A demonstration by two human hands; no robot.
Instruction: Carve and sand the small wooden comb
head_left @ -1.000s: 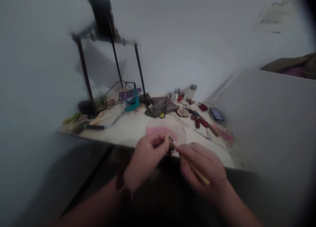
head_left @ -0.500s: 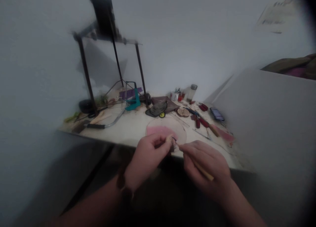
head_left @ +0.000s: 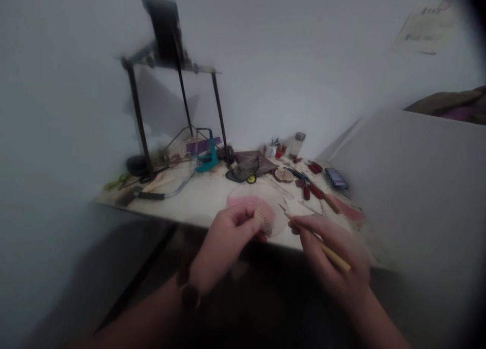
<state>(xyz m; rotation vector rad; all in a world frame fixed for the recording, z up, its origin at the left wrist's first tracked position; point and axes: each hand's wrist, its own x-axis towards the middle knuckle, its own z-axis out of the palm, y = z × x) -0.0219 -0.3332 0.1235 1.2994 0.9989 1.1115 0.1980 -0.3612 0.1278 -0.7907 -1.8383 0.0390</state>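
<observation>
My left hand (head_left: pixel 231 237) is closed in a pinch on a small pale piece with notches along its edge (head_left: pixel 263 218); the fingers cover part of it, and its kind is unclear. In my right hand (head_left: pixel 334 253), gripped like a pen, is a slim wooden-handled tool (head_left: pixel 334 259) with a thin, dark, pointed tip. That tip is apart from the pale piece, off to its right. Below both hands lies a round pale board (head_left: pixel 280 199) with a pink patch (head_left: pixel 243 200) on it, near the front edge of the table.
On the table (head_left: pixel 193 204) lie a coping saw with a black handle (head_left: pixel 151 196), a teal-handled frame tool (head_left: pixel 208 161), a grey cap-like cloth (head_left: pixel 245 170), a wood slice (head_left: pixel 283 175), red-handled tools (head_left: pixel 315 191) and a phone (head_left: pixel 336 178). A clear jar (head_left: pixel 297 145) and a black metal stand (head_left: pixel 136 111) rise behind.
My right hand has drawn the tool back to the right, so its tip has left the pale piece. My left hand keeps its pinch. The whole view has shifted slightly.
</observation>
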